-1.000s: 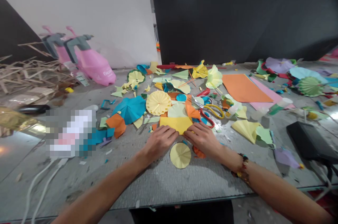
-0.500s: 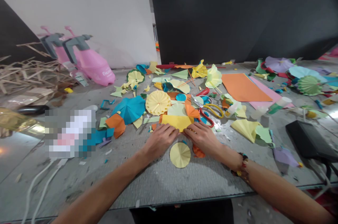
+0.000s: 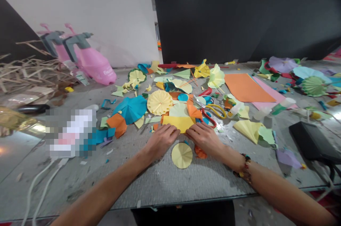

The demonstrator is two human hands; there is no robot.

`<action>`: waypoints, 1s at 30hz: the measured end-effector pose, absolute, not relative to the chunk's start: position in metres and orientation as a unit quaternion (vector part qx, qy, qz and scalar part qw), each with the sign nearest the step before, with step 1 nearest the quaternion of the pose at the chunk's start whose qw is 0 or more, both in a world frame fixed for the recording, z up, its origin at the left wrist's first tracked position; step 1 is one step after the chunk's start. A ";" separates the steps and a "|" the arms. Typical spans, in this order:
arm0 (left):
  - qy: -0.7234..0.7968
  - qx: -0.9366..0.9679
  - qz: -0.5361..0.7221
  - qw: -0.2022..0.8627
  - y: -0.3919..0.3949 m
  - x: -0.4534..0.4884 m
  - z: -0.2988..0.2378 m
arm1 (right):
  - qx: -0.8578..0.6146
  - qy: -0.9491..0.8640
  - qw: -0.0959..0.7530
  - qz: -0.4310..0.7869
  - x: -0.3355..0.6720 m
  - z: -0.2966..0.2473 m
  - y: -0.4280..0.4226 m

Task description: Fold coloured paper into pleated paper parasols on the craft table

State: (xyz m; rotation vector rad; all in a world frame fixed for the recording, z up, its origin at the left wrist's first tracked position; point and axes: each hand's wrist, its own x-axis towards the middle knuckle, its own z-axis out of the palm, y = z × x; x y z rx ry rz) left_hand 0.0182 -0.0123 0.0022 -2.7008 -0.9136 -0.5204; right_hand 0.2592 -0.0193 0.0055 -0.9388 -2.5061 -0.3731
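Left hand, right hand: fingers closed on near edge of yellow rectangular paper; round pale-yellow pleated paper nearby.

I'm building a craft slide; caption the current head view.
Left hand and right hand hold yellow paper beyond a creased pale disc, amid colorful scraps.

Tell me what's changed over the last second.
Nothing visibly changed hands: the left hand and right hand still grip the near edge of the yellow paper. Any shift of that sheet is too slight to confirm. The pale yellow pleated disc stayed put.
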 end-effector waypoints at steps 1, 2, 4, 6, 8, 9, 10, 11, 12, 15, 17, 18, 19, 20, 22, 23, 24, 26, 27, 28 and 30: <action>-0.312 -0.925 -0.180 0.122 -0.012 0.019 0.002 | -0.339 -0.906 0.214 -0.134 0.259 0.005 -0.019; -0.311 -0.924 -0.183 0.125 -0.012 0.019 0.002 | -0.339 -0.907 0.211 -0.133 0.260 0.005 -0.019; -0.310 -0.922 -0.190 0.132 -0.012 0.020 0.003 | -0.342 -0.907 0.208 -0.130 0.260 0.005 -0.019; -0.306 -0.922 -0.193 0.139 -0.012 0.022 0.004 | -0.347 -0.903 0.217 -0.129 0.260 0.006 -0.020; -0.302 -0.922 -0.194 0.143 -0.012 0.022 0.005 | -0.351 -0.898 0.232 -0.129 0.260 0.007 -0.019; -0.302 -0.923 -0.193 0.144 -0.012 0.022 0.006 | -0.354 -0.895 0.239 -0.130 0.260 0.008 -0.019; -0.304 -0.921 -0.195 0.144 -0.012 0.021 0.005 | -0.357 -0.891 0.247 -0.131 0.261 0.009 -0.018; -0.307 -0.919 -0.199 0.144 -0.012 0.020 0.005 | -0.361 -0.887 0.255 -0.134 0.263 0.010 -0.018; -0.313 -0.917 -0.204 0.143 -0.011 0.019 0.005 | -0.364 -0.883 0.263 -0.138 0.264 0.010 -0.017; -0.333 -0.905 -0.226 0.136 -0.010 0.015 0.005 | -0.371 -0.873 0.284 -0.142 0.268 0.011 -0.014; -0.340 -0.900 -0.241 0.128 -0.011 0.013 0.006 | -0.368 -0.873 0.287 -0.140 0.270 0.011 -0.013; -0.341 -0.898 -0.248 0.125 -0.011 0.012 0.007 | -0.365 -0.874 0.288 -0.140 0.270 0.011 -0.013; -0.341 -0.897 -0.254 0.124 -0.012 0.012 0.008 | -0.362 -0.875 0.289 -0.139 0.270 0.011 -0.014; -0.341 -0.895 -0.259 0.124 -0.012 0.011 0.009 | -0.360 -0.876 0.291 -0.139 0.270 0.011 -0.014; -0.342 -0.893 -0.266 0.125 -0.014 0.011 0.010 | -0.359 -0.873 0.298 -0.138 0.269 0.011 -0.015; -0.342 -0.892 -0.268 0.124 -0.014 0.011 0.011 | -0.359 -0.872 0.304 -0.138 0.268 0.011 -0.016; -0.342 -0.891 -0.271 0.123 -0.014 0.010 0.011 | -0.357 -0.870 0.309 -0.139 0.268 0.011 -0.016; -0.342 -0.890 -0.277 0.120 -0.014 0.010 0.011 | -0.353 -0.867 0.321 -0.140 0.268 0.011 -0.016; -0.343 -0.889 -0.280 0.119 -0.014 0.010 0.011 | -0.350 -0.866 0.329 -0.139 0.268 0.011 -0.015; -0.345 -0.887 -0.283 0.119 -0.014 0.010 0.011 | -0.348 -0.865 0.335 -0.137 0.269 0.011 -0.015; -0.349 -0.882 -0.294 0.119 -0.013 0.011 0.010 | -0.345 -0.863 0.345 -0.131 0.269 0.011 -0.014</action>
